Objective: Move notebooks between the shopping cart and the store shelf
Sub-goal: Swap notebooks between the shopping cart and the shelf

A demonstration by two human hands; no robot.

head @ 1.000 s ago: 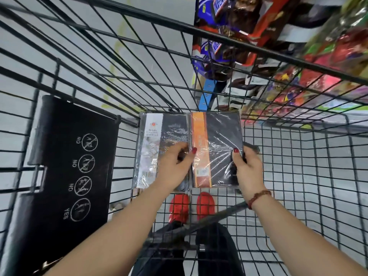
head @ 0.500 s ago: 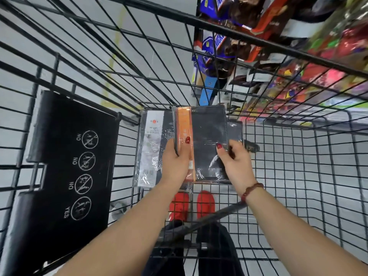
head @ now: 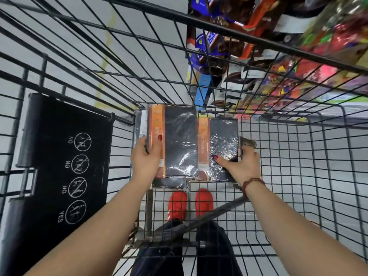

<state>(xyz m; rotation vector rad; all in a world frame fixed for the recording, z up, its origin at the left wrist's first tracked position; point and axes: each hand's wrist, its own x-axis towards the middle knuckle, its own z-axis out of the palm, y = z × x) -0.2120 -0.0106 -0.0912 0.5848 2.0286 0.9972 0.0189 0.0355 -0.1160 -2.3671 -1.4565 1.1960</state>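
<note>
A second ago both hands held the top notebook (head: 179, 140) low in the cart (head: 298, 156); now the left hand (head: 145, 156) has it alone, raised and shifted left, and a second notebook (head: 223, 148) lies uncovered where it was; the right hand (head: 241, 166) has moved onto that one. This reads as unloading, one notebook per hand, bound for the shelf (head: 258, 46) at the far right; neither has left the cart yet.

The left hand pinches the top notebook at its near left edge, thumb on the cover, fingers behind; it hangs over a third notebook (head: 139, 124), mostly hidden. The second notebook sits on the cart floor, or barely off it; the right hand curls round its near right edge, thumb pressed on the cover. Both are black with an orange strip down the left side, sealed in glossy wrap that crinkles and catches the light; probably slippery.
</note>
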